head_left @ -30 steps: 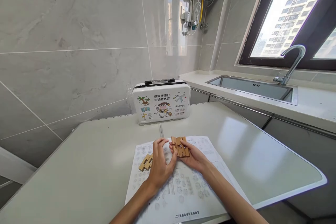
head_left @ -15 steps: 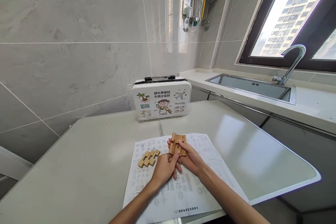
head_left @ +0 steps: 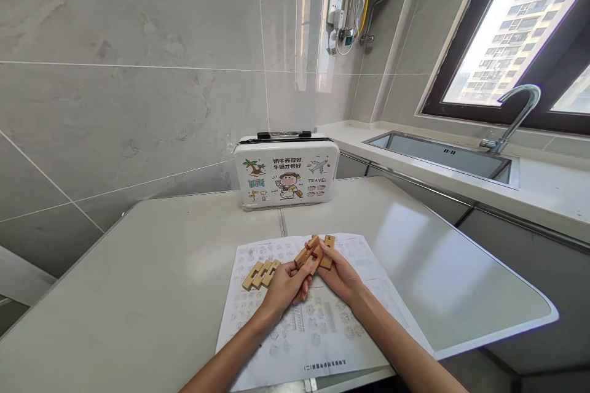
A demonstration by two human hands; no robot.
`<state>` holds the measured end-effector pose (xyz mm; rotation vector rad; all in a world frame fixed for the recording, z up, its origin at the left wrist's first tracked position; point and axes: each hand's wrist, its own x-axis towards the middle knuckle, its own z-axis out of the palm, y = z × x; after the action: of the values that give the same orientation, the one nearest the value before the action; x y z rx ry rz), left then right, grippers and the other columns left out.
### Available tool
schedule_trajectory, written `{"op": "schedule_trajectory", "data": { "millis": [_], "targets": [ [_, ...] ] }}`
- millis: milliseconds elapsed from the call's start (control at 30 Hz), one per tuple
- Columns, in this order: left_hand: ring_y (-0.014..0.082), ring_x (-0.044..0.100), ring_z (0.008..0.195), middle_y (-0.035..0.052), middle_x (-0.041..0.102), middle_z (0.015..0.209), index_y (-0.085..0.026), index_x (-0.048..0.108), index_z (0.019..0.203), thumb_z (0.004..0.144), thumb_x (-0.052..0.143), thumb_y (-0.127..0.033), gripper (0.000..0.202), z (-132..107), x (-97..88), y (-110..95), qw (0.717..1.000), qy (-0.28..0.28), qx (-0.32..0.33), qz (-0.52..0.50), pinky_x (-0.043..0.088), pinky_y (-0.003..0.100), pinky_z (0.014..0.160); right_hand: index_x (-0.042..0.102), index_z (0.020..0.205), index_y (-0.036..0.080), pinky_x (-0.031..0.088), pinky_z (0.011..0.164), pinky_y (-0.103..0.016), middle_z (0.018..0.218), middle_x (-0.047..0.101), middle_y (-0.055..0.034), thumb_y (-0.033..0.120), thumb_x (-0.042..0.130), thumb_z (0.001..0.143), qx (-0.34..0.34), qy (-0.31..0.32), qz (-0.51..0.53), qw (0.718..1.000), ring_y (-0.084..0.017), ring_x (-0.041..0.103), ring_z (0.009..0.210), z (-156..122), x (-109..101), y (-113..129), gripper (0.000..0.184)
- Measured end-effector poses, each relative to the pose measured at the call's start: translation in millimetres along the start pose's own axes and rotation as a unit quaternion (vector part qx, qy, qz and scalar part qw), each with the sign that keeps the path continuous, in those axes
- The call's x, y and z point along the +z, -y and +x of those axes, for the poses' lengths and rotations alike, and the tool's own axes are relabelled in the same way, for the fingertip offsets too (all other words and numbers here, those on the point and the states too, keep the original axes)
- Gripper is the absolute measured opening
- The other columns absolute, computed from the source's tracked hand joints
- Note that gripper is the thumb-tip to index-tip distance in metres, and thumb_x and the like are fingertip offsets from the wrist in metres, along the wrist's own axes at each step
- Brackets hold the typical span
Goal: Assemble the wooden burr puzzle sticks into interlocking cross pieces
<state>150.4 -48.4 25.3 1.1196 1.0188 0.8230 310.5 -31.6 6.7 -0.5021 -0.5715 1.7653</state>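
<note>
Several notched wooden puzzle blocks are held between my two hands above the printed sheet (head_left: 318,344). My left hand (head_left: 286,287) has its thumb and fingers closed on the tilted wooden puzzle blocks (head_left: 308,253) at the left. In my right hand (head_left: 341,273) is an upright wooden puzzle block (head_left: 329,242) marked with a "2", and its fingers also touch the tilted ones. Left of my hands, a row of notched wooden blocks (head_left: 260,274) lies slanted on the sheet. My fingers hide parts of the held blocks.
A white case (head_left: 288,172) with cartoon pictures stands at the back of the table (head_left: 152,282), near the tiled wall. To the right is a counter (head_left: 553,196) with a sink (head_left: 442,153) and a faucet (head_left: 516,113). The table's edge slopes down at the right.
The held blocks were side by side in a flat group; now the left ones are tilted and the right one stands apart from them. The camera view has shifted slightly.
</note>
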Motion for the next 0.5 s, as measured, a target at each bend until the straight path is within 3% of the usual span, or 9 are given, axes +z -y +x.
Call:
{"op": "schedule_trajectory", "data": {
  "millis": [133, 233, 367, 500],
  "targets": [
    [0.0067, 0.040, 0.038, -0.0044, 0.051, 0.046, -0.017, 0.056, 0.065, 0.082, 0.071, -0.061, 0.050, -0.8, -1.9, -1.0, 1.000, 0.012, 0.014, 0.020, 0.026, 0.019, 0.038, 0.069, 0.097, 0.017, 0.055, 0.073, -0.034, 0.091, 0.072, -0.0058, 0.037, 0.083, 0.083, 0.012, -0.015, -0.040, 0.999, -0.021, 0.067, 0.081, 0.4, -0.6, -2.5, 0.028],
    [0.0076, 0.041, 0.039, -0.0046, 0.049, 0.045, -0.018, 0.055, 0.063, 0.084, 0.068, -0.061, 0.050, -2.0, -2.0, -2.0, 0.998, 0.027, 0.035, 0.042, 0.029, 0.021, 0.041, 0.069, 0.092, 0.016, 0.056, 0.076, -0.032, 0.087, 0.071, -0.0045, 0.038, 0.084, 0.082, 0.012, -0.046, -0.048, 0.998, -0.019, 0.068, 0.081, 2.2, -3.5, -3.3, 0.028],
    [0.0099, 0.046, 0.044, -0.0036, 0.051, 0.048, -0.018, 0.056, 0.062, 0.088, 0.061, -0.059, 0.049, -5.1, -2.0, -8.6, 0.993, 0.028, 0.075, 0.092, 0.038, 0.023, 0.049, 0.071, 0.096, 0.018, 0.056, 0.093, -0.030, 0.103, 0.073, -0.0054, 0.033, 0.082, 0.085, -0.004, -0.080, 0.001, 0.997, -0.020, 0.070, 0.103, 5.3, -8.8, 0.5, 0.022],
    [0.0126, 0.052, 0.048, 0.0004, 0.063, 0.057, -0.018, 0.062, 0.064, 0.092, 0.055, -0.055, 0.047, -9.1, -5.2, -20.2, 0.970, -0.015, 0.114, 0.213, 0.041, 0.025, 0.053, 0.070, 0.097, 0.018, 0.056, 0.103, -0.036, 0.118, 0.071, -0.0087, 0.027, 0.078, 0.088, -0.022, -0.106, 0.034, 0.994, -0.023, 0.065, 0.122, 7.1, -10.8, 4.7, 0.015]
  ]
}}
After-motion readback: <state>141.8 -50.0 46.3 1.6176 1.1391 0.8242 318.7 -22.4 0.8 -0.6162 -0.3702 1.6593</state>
